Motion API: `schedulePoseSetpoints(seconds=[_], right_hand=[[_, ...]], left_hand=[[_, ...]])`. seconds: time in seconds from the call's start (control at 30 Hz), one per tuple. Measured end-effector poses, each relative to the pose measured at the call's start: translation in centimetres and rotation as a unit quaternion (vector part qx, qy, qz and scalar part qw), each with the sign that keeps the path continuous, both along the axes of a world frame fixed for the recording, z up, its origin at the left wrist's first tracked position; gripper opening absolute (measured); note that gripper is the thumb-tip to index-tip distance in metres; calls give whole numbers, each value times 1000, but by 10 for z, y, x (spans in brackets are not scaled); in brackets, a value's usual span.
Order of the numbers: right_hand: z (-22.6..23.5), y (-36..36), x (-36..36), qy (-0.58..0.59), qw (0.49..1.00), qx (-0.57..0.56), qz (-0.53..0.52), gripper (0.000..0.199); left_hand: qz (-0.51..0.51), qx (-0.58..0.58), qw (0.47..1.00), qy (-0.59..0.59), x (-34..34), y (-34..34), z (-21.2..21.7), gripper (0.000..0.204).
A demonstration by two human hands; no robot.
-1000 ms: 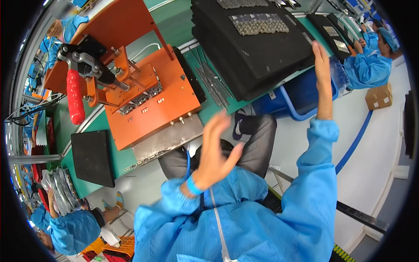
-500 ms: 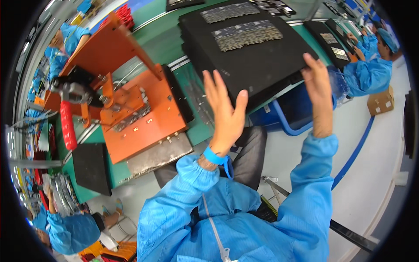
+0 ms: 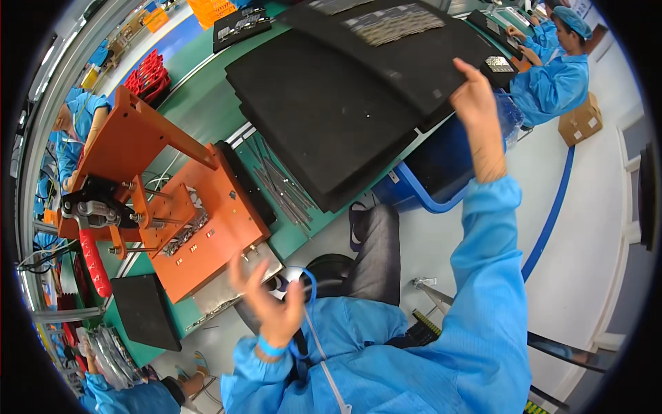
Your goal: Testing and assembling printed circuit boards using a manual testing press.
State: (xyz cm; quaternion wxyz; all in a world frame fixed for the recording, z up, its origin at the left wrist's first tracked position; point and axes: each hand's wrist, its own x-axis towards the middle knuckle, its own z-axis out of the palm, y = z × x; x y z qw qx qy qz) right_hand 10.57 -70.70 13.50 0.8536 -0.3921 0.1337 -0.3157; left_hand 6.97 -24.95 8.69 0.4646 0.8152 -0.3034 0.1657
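Note:
A thick stack of black foam sheets [image 3: 310, 103] lies on the green bench. Its top sheet [image 3: 407, 79] sits shifted to the right, partly blurred, with rows of small flat metal parts [image 3: 393, 24] on it. At that sheet's near right edge, my right hand [image 3: 476, 103] is closed, the edge seemingly between thumb and fingers. My left hand [image 3: 272, 303], blue band at its wrist, is empty with fingers spread, in front of the orange fixture [image 3: 207, 234]. That fixture has a clamp with a red handle [image 3: 95, 262].
Thin metal strips [image 3: 279, 183] lie between fixture and stack. A blue bin [image 3: 431, 179] stands below the bench edge. At left are a black pad [image 3: 145, 310] and a red crate [image 3: 147, 77]. Co-workers in blue sit at right and left; a cardboard box [image 3: 579, 121] is on the floor.
The top sheet has slid right over the stack, baring the sheet beneath. My left hand has drawn back toward my body, while my right stays by the sheet's edge. The view has turned.

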Motion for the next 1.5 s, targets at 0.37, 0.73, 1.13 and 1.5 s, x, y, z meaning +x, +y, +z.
schedulePoseSetpoints(seconds=[0.37, 0.73, 1.13, 1.5], right_hand=[[-110, -171, 24, 439, 883, -153, -60, 49], [-121, -103, -142, 230, 803, -426, -349, 33], [-123, 479, -37, 0, 762, -615, 201, 45], [-171, 507, -21, 94, 802, -548, 218, 20]], left_hand=[[251, 347, 902, -56, -32, 229, -77, 30], [148, 358, 906, -171, 43, 223, -75, 38], [275, 116, 954, 4, 0, 281, -70, 55], [245, -159, 927, 234, 14, 267, -133, 24]])
